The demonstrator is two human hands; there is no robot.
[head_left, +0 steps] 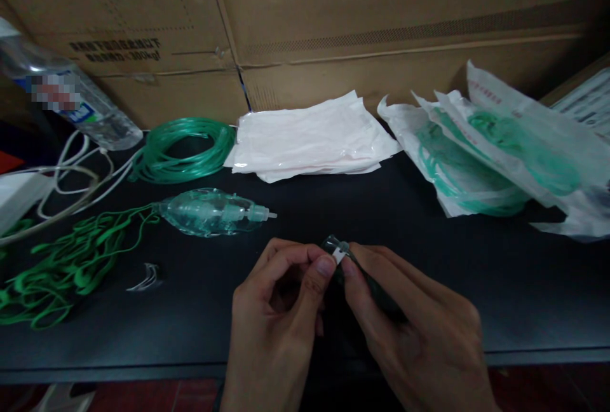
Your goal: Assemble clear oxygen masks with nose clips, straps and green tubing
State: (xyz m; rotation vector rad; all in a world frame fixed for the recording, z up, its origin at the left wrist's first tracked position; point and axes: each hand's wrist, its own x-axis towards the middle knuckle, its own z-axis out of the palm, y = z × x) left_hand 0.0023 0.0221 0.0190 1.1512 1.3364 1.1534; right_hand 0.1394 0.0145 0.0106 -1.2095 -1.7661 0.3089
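Observation:
Near the table's front edge, my left hand (281,301) pinches a small whitish strip (338,255) between thumb and forefinger. Close beside it, my right hand (414,310) is closed on a clear plastic mask (331,242); only its narrow end shows, and the rest is hidden by my fingers. The strip lies against that end. Another clear greenish oxygen mask (212,212) lies on the table ahead to the left. Several thin curved metal strips (145,277) rest left of my hands.
Green elastic straps (81,259) lie tangled at left, below white cables (64,170). Coiled green tubing (185,145), a stack of white packets (305,138) and bagged tubing sets (495,151) line the back. A plastic bottle (71,88) leans by the cardboard box (381,11).

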